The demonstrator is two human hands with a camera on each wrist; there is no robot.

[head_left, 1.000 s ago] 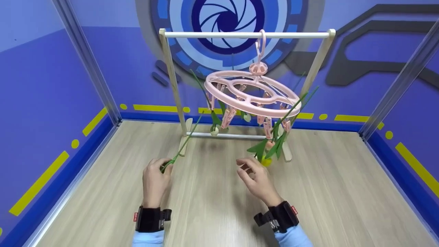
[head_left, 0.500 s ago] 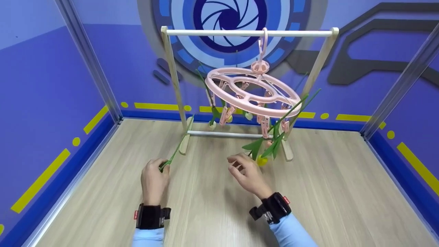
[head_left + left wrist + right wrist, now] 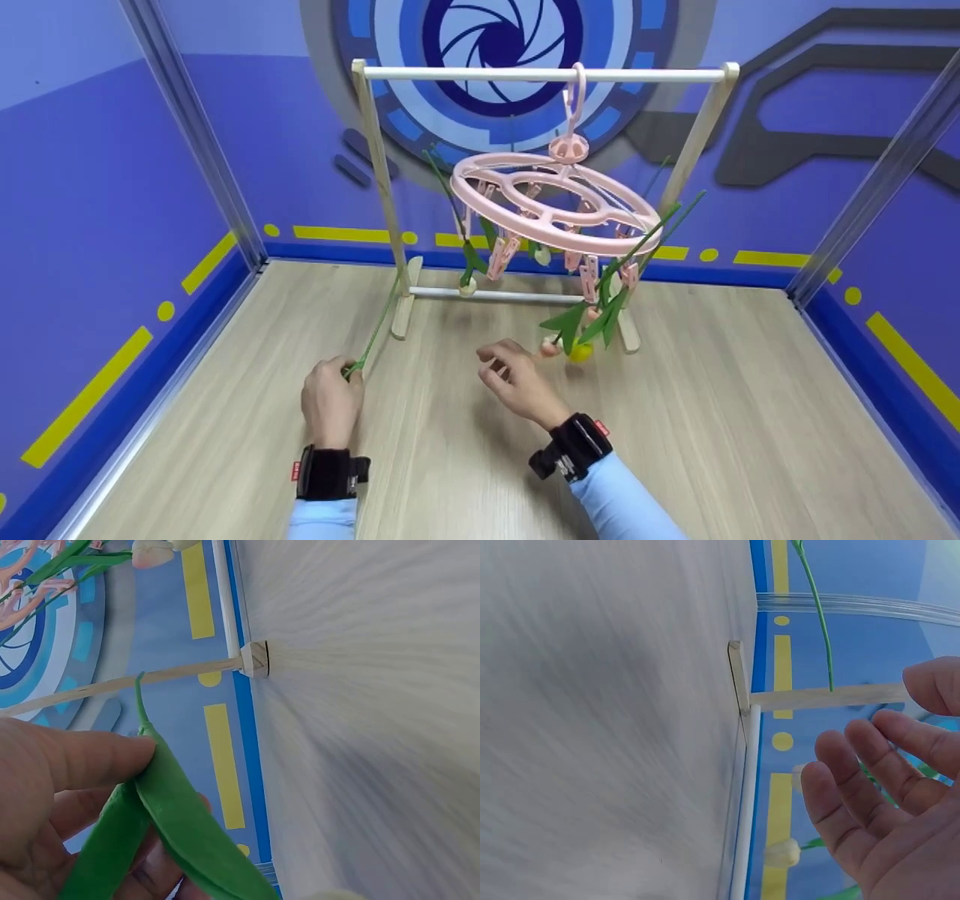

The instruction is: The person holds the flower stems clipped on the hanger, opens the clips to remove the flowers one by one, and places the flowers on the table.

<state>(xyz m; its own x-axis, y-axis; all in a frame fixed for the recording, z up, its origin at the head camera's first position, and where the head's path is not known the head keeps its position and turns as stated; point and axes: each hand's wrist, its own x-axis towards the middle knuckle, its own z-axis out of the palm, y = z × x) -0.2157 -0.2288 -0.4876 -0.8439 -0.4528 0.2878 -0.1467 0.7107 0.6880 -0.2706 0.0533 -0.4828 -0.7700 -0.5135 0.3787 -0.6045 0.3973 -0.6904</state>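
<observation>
A: How's the light in the head view?

B: Bright and even, with pale glare on the worktop (image 3: 675,435) near six o'clock and soft shadow at seven o'clock of the right hand (image 3: 520,386)

A: And the wrist views?

B: Greyer and hazier; the worktop looks smeared, with broad, dim shadow at four o'clock in the left one, ten in the right

A: Any distortion?

B: The metal strip (image 3: 847,604) bows slightly, near two o'clock in the right wrist view

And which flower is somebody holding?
The flower pinched in the left hand; the other visible flowers hang upside down from the pink rack.
</observation>
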